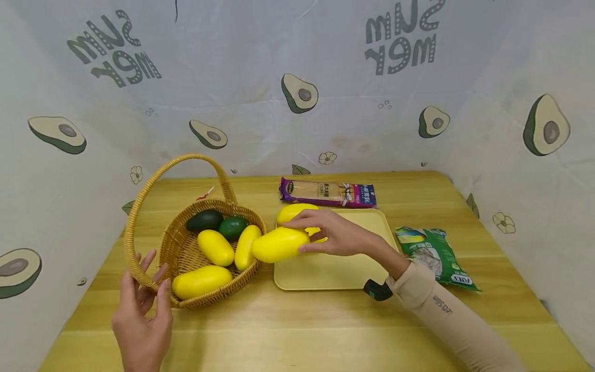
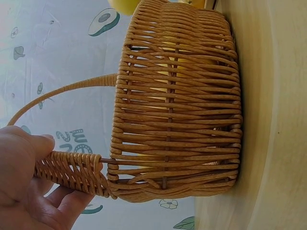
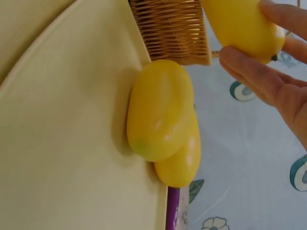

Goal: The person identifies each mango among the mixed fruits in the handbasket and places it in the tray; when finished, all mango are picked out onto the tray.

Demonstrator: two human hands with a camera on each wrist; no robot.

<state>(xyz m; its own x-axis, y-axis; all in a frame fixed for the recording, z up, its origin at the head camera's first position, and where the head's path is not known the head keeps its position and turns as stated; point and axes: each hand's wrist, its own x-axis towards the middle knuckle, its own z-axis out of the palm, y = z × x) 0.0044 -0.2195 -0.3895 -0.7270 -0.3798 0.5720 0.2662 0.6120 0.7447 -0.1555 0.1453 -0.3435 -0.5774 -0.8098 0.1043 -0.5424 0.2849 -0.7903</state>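
My left hand [image 1: 144, 320] holds the handle of a wicker basket [image 1: 214, 302] near its base, thumb on one side and fingers on the other in the left wrist view. Inside lie two dark green avocados [image 1: 204, 220] and three yellow mangoes [image 1: 216, 248]. Between the thumb and fingers of my right hand [image 1: 341, 235] is another yellow mango [image 1: 280, 245], raised at the basket's right rim. Two more mangoes [image 3: 160, 110] lie side by side on a pale yellow tray [image 1: 325, 276], partly hidden by the right hand in the head view.
Behind the tray lies a purple-edged pasta packet [image 1: 327, 193]. A green bag [image 1: 437, 257] rests right of the tray. Past the basket is a small red-and-white item [image 1: 206, 193]. An avocado-print cloth [image 1: 260, 103] encloses the wooden table [image 1: 260, 336] at back and sides.
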